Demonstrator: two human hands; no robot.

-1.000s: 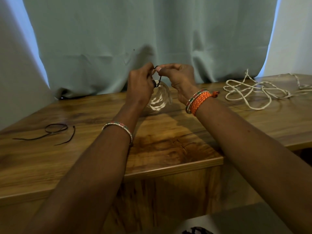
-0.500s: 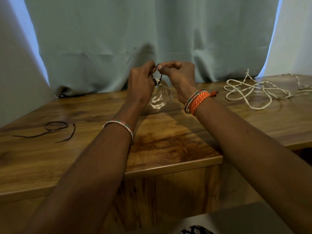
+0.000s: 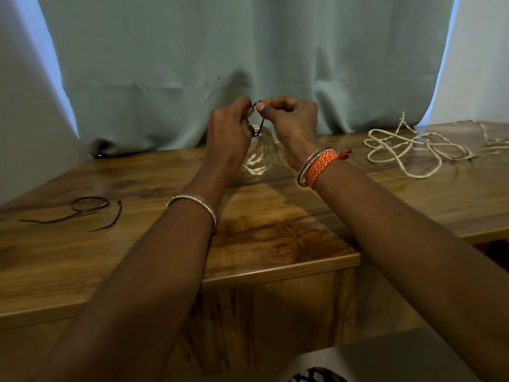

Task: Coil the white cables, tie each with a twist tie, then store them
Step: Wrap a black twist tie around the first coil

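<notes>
In the head view, my left hand (image 3: 230,128) and right hand (image 3: 289,119) both pinch the dark twist tie (image 3: 260,125) above the coiled white cable (image 3: 261,155), held over the surface (image 3: 275,238). Right of this coil, a loose cable (image 3: 413,150) is not yet coiled; spare ties (image 3: 82,210) lie left. Nothing is stored.

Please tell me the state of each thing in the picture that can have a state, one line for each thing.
Left hand: pinches the dark twist tie.
Right hand: pinches the same tie.
Dark twist tie: held above the coil, looped on it.
Coiled white cable: wound, hanging between the hands.
Loose white cable: uncoiled, lying on the table.
Spare ties: unused, on the table.
Wooden table: bears the loose items.
</notes>
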